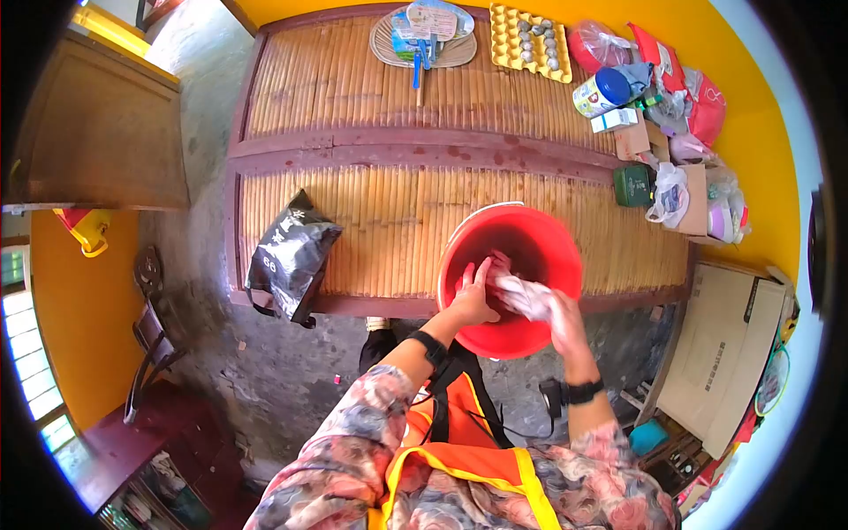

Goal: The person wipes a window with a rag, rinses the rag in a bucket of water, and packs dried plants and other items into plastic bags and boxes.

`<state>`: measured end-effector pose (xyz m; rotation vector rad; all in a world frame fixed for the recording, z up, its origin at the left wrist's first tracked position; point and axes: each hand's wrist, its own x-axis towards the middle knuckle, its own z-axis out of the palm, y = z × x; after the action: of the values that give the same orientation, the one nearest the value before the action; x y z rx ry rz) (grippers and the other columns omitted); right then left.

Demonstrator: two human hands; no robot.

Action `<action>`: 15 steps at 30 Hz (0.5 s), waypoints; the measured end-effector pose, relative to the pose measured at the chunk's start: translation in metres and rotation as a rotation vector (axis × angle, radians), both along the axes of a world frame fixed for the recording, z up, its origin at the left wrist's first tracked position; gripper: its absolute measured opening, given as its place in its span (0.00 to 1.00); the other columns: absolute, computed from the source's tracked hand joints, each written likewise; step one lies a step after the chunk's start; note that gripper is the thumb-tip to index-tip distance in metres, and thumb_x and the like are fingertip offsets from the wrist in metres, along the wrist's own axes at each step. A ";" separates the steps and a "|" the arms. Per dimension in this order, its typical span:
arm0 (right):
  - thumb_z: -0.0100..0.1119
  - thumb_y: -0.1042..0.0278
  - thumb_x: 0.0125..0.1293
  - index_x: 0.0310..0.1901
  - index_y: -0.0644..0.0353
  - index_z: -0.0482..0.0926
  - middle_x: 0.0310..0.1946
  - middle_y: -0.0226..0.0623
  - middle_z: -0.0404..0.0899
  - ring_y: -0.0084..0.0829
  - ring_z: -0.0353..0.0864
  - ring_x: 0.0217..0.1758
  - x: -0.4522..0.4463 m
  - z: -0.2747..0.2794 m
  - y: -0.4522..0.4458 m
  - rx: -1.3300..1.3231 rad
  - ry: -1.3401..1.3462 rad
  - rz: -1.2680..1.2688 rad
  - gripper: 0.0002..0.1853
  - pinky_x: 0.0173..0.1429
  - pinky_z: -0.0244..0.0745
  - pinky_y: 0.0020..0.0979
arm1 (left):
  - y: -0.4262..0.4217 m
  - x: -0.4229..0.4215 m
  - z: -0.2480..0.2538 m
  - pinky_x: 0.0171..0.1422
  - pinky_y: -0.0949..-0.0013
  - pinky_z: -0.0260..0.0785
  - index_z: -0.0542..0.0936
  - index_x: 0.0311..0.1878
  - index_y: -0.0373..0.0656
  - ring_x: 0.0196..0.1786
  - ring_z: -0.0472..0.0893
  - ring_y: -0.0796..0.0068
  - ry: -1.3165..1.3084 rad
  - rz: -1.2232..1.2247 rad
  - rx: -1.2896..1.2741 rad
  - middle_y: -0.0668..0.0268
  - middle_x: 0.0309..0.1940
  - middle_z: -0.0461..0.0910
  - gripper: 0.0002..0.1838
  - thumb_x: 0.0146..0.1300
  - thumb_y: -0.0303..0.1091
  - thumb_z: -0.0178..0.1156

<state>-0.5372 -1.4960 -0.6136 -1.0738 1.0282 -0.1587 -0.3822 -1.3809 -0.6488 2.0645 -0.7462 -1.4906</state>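
A red bucket (pixel 565 243) stands at the front edge of the bamboo-slat bed, tilted toward me. My right hand (pixel 567 325) is over its right side, closed around one end of a wet-looking pale cloth (pixel 523 294). The cloth stretches across the bucket's mouth toward my left hand (pixel 475 299). That hand reaches in over the near left rim with fingers apart, close to the cloth's other end. Whether it touches the cloth I cannot tell. The inside of the bucket is dark, and its bottom is partly hidden by my hands and the cloth.
On the slatted bamboo surface (pixel 380 212) a black plastic bag (pixel 293 252) sits at left. Hand fans (pixel 433 26) and a yellow egg tray (pixel 508 40) with several eggs lie at the back. Cans, boxes and bags crowd the right; a flat cardboard box (pixel 720 344) leans below.
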 end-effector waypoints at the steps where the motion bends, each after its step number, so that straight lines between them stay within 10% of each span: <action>1: 0.44 0.67 0.63 0.42 0.69 0.75 0.40 0.45 0.77 0.35 0.76 0.45 0.003 0.036 0.004 0.062 -0.078 -0.082 0.14 0.50 0.69 0.28 | -0.005 -0.005 -0.008 0.66 0.53 0.53 0.39 0.68 0.52 0.67 0.51 0.51 -0.001 0.011 -0.001 0.52 0.63 0.55 0.58 0.37 0.31 0.70; 5: 0.44 0.62 0.65 0.47 0.66 0.72 0.44 0.43 0.75 0.35 0.75 0.48 0.004 0.082 0.005 0.364 -0.239 -0.285 0.17 0.52 0.69 0.34 | -0.018 -0.026 -0.055 0.62 0.57 0.60 0.54 0.65 0.51 0.66 0.58 0.58 -0.180 -0.083 -0.246 0.58 0.57 0.68 0.45 0.44 0.34 0.68; 7: 0.43 0.54 0.66 0.54 0.59 0.68 0.50 0.38 0.72 0.35 0.72 0.52 -0.004 0.070 0.004 0.391 -0.070 -0.291 0.21 0.52 0.69 0.44 | -0.027 -0.035 -0.046 0.50 0.68 0.69 0.66 0.58 0.48 0.54 0.72 0.71 0.843 0.535 -0.462 0.67 0.49 0.75 0.29 0.50 0.33 0.63; 9: 0.43 0.49 0.65 0.56 0.51 0.65 0.54 0.33 0.69 0.34 0.70 0.54 -0.012 0.024 0.003 0.378 -0.041 -0.240 0.22 0.49 0.70 0.48 | -0.030 -0.039 -0.042 0.32 0.78 0.67 0.72 0.51 0.42 0.35 0.75 0.80 0.848 0.562 -0.395 0.70 0.40 0.77 0.21 0.50 0.23 0.56; 13: 0.47 0.42 0.61 0.52 0.50 0.68 0.50 0.31 0.71 0.30 0.72 0.50 0.009 -0.020 0.001 0.624 -0.088 -0.272 0.25 0.46 0.72 0.40 | -0.033 -0.047 0.008 0.29 0.77 0.66 0.75 0.39 0.41 0.25 0.72 0.81 0.883 0.510 -0.408 0.71 0.24 0.75 0.14 0.44 0.22 0.55; 15: 0.39 0.43 0.65 0.53 0.53 0.68 0.46 0.31 0.74 0.30 0.73 0.45 0.007 -0.079 -0.006 0.692 -0.607 -0.393 0.24 0.49 0.72 0.38 | -0.036 -0.049 0.018 0.29 0.76 0.65 0.74 0.31 0.42 0.25 0.70 0.83 0.842 0.400 -0.369 0.72 0.23 0.72 0.07 0.44 0.27 0.56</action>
<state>-0.5299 -1.5025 -0.6923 -0.1558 0.6412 -0.3866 -0.4308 -1.4169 -0.6309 1.0650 -0.2199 -1.6220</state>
